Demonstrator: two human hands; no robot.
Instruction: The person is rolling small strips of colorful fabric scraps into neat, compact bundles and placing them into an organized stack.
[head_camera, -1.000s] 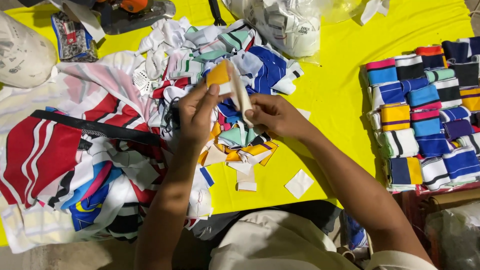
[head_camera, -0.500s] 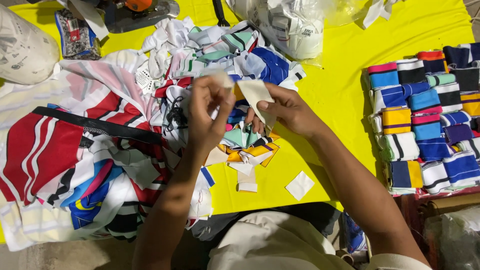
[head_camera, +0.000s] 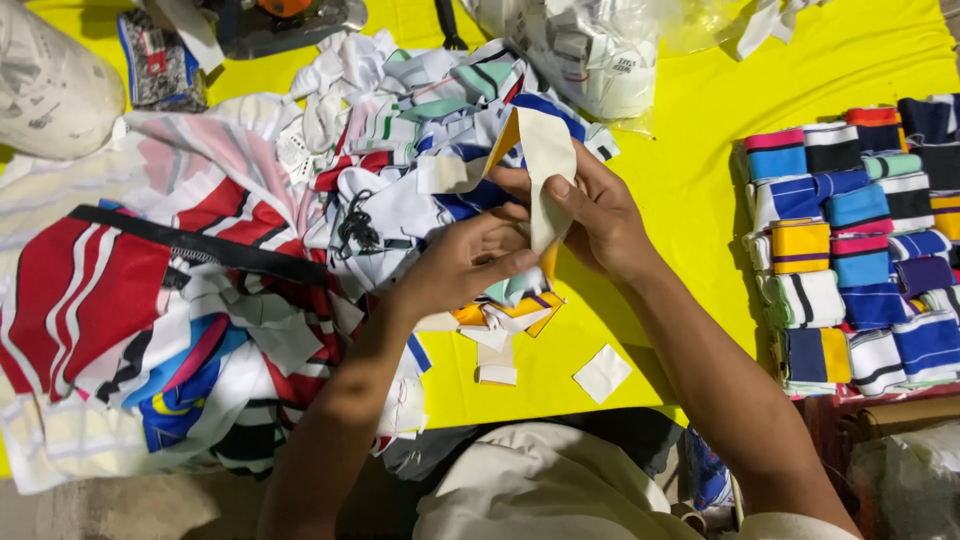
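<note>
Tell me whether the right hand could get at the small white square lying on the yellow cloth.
Probably yes. The white square lies bare on the yellow cloth just below the right hand, nothing covering it; but that hand is holding a cream strip.

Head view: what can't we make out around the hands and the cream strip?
- Lower end of cream strip: hidden between left hand and right hand.
- Cloth pile under the hands: hidden.
- Folded stack: cut by right edge.
- Cap: cut by left edge.

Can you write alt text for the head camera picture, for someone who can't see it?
Two hands, left hand and right hand, hold a cream fabric strip over a yellow table. Loose scraps lie left, folded striped pieces right.
</note>
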